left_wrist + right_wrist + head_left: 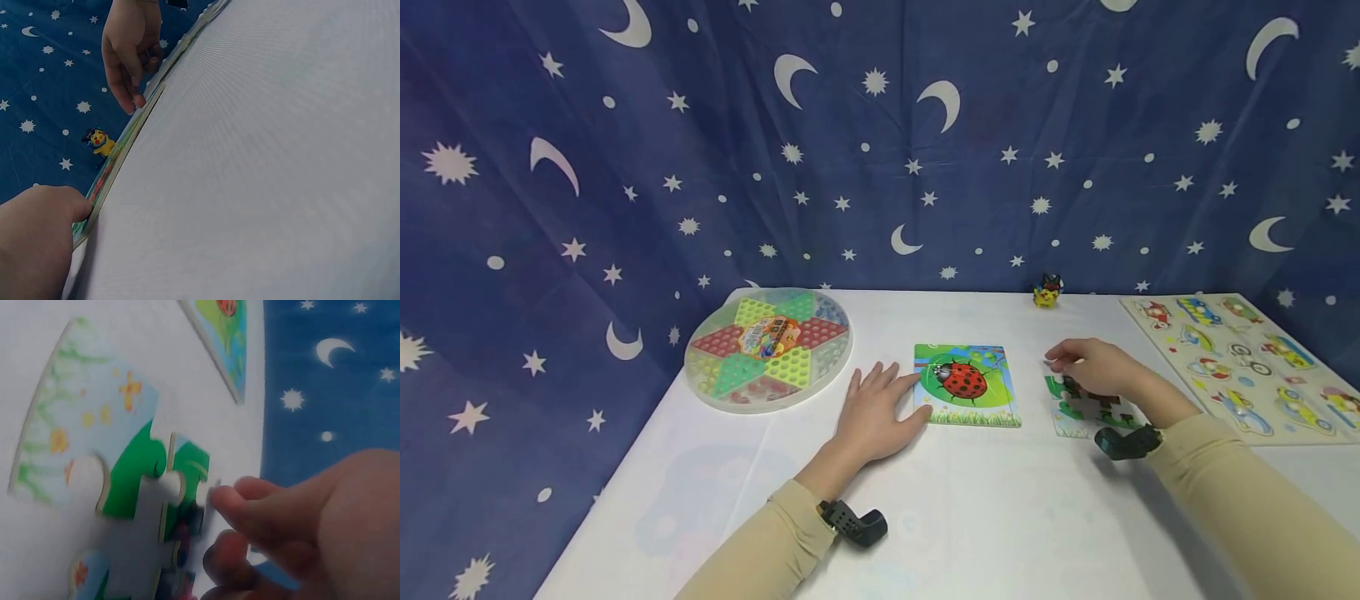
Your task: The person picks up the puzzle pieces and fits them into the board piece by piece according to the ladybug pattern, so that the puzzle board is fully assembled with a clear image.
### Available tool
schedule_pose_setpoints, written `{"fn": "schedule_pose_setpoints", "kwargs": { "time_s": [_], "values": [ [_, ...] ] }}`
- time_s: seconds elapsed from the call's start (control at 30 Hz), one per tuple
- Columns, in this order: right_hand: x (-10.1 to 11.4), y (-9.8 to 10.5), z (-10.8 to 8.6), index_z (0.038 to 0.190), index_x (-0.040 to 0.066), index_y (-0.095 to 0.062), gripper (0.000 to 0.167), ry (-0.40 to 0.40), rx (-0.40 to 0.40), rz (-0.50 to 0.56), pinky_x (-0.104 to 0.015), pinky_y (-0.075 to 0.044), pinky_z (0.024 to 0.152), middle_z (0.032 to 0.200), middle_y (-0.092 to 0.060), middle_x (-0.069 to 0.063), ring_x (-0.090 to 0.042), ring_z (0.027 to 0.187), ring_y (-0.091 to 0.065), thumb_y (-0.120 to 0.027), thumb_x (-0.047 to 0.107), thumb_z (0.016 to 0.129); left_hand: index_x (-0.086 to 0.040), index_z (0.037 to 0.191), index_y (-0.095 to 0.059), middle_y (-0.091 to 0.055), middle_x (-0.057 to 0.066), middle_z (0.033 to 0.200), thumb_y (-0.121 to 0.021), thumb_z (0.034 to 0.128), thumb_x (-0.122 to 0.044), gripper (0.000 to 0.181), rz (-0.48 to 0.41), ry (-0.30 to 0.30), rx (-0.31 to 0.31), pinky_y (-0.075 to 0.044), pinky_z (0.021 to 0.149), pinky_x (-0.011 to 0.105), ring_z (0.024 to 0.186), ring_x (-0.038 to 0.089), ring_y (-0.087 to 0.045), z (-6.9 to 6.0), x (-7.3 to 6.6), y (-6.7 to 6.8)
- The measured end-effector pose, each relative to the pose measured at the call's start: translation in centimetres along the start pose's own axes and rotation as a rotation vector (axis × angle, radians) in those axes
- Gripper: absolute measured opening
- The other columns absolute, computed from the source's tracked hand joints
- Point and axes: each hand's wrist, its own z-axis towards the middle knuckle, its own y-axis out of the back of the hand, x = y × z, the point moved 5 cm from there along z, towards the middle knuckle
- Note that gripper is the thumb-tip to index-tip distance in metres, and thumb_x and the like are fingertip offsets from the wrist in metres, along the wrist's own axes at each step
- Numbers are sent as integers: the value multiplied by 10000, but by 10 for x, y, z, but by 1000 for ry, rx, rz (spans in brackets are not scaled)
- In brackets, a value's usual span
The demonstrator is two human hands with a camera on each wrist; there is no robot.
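Note:
My left hand [880,417] lies spread on the white table, with its thumb and forefinger at the left edge of the square ladybug picture [966,385]. In the left wrist view its thumb [75,203] rests on the board's edge. To the right, my right hand [1093,367] is over the loose jigsaw pieces [1070,425], fingers bent. Its thumb and fingertips pinch a thin piece, seen blurred and nearly edge-on in the right wrist view, where the hand [294,531] partly hides it. Green and pale flowered pieces [94,412] lie beside it, with gaps between some.
A round Chinese checkers board [767,350] lies at the left. At the right is a large vehicle peg puzzle [1247,367]. A small yellow figure [1047,291] stands at the table's back edge, before a blue curtain [865,150] with moons and stars.

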Motion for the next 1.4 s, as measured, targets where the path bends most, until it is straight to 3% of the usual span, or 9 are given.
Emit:
{"fn": "schedule_pose_setpoints", "kwargs": {
  "time_s": [0.13,0.43,0.8,1.1,1.4],
  "values": [
    [0,4,-5,1264,-51,-642,381,49,11,-86,-450,-484,816,1152,-691,-162,-316,1012,-605,-500,-37,911,-227,1476,-573,-446,132,1573,-552,970,-555,604,-2,0,2,-89,1226,581,1502,361,-296,0,-1,1],
    [-1,7,-16,1247,-43,-642,366,77,87,-153,-577,-503,919,1175,-676,-190,-388,1085,-623,-718,33,897,-213,1475,-574,-443,139,1574,-552,972,-545,604,-7,-7,-1,-87,1224,588,1498,374,-299,-2,-2,1],
    [0,4,-14,1183,22,-681,353,17,107,-190,-536,-518,872,1114,-680,-111,-275,937,-597,-803,69,855,-218,1471,-578,-447,139,1571,-557,971,-544,597,-6,-4,0,-84,1224,591,1499,373,-297,-1,-2,0],
    [-1,3,-12,1150,47,-681,339,-21,96,-196,-550,-502,889,1113,-680,-109,-282,930,-570,-826,72,844,-228,1478,-572,-441,128,1577,-552,972,-558,604,2,0,11,-82,1225,586,1502,367,-293,0,-2,0],
    [-4,3,-9,1100,59,-674,304,-55,101,-159,-443,-511,779,1103,-659,-115,-284,916,-554,-834,109,847,-227,1466,-584,-458,131,1564,-560,971,-551,592,-1,-4,-4,-92,1222,594,1496,373,-305,-2,-2,1]
  ]
}}
